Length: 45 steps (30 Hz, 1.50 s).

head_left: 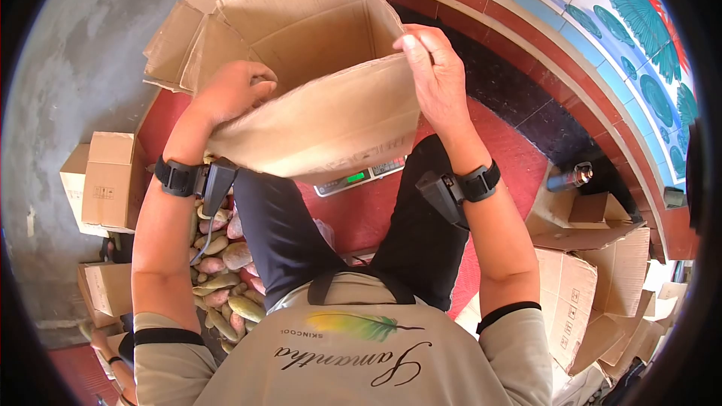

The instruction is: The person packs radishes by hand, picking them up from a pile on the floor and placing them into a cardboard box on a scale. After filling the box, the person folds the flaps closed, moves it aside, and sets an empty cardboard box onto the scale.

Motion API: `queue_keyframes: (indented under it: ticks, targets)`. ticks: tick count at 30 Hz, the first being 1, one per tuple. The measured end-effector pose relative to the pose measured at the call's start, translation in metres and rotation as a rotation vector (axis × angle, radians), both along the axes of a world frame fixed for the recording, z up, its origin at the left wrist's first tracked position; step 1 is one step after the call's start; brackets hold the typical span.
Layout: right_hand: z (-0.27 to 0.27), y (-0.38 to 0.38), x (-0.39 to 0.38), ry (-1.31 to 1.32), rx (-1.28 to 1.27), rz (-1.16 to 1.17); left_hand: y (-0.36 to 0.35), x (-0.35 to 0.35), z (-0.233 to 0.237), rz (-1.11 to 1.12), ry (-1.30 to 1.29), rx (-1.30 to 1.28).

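Note:
A large open cardboard box (323,124) is held up in front of me, tilted, with its inside showing and looking bare. My left hand (237,90) has its fingers curled over the near left edge of the box. At the right corner, my right hand (432,68) pinches the cardboard rim between thumb and fingers. Below the box, between my knees, a digital scale (353,179) with a lit green display is partly hidden by the cardboard.
Sweet potatoes (226,271) lie piled beside my left leg. Closed cartons (113,188) stand at the left wall. Open cardboard boxes (556,301) fill the lower right, near a metal-topped bottle (575,177). Another person's arm (113,361) shows at lower left.

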State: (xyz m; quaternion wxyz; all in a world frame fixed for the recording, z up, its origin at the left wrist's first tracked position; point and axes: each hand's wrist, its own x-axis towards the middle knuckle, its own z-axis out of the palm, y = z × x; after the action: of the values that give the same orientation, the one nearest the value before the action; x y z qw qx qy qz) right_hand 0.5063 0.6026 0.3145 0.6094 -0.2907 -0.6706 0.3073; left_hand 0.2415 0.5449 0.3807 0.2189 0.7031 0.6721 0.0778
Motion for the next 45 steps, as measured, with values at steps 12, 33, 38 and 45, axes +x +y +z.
queue_keyframes:
  ticks: [12, 33, 38, 45]
  targets:
    - [0.001, 0.002, 0.015, -0.072, -0.038, -0.149, -0.083, -0.004, -0.003, 0.169, 0.044, 0.814]
    - [-0.093, -0.008, 0.033, -0.362, -0.515, 0.081, -0.087, -0.002, -0.163, 0.469, -0.858, 0.323]
    - [-0.099, -0.003, 0.031, -0.584, -0.565, 0.033, -0.072, -0.022, -0.153, 0.482, -0.731, 0.371]
    - [-0.109, -0.011, 0.008, -0.67, -0.508, 0.004, -0.067, -0.047, -0.143, 0.507, -0.589, 0.425]
